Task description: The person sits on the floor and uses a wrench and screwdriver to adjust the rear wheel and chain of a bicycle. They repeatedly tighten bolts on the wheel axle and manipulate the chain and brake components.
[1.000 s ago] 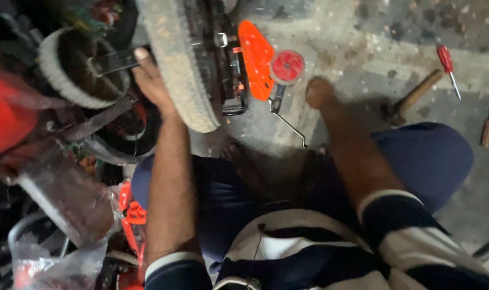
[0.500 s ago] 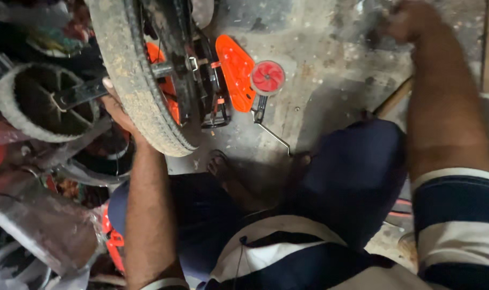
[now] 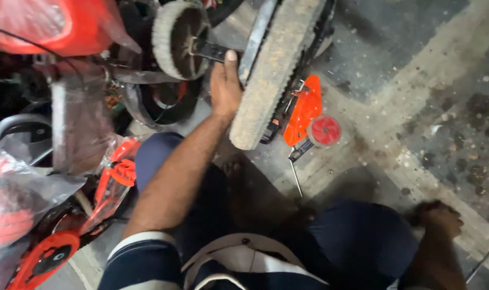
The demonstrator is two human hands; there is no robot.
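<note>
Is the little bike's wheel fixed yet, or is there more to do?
Not yet, it seems. The left hand grips the dusty tyre. The orange chain guard hangs loose beside it, probably still to refit. The right hand rests on the concrete floor, holding nothing visible.

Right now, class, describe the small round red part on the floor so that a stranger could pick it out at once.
Start at the big dusty tyre that the left hand grips, standing on the grey concrete floor. Just right of its lower end lies a flat orange plastic guard. The round red disc sits at that guard's lower right edge, the only small circle there, smaller and darker red than the orange piece.
</note>
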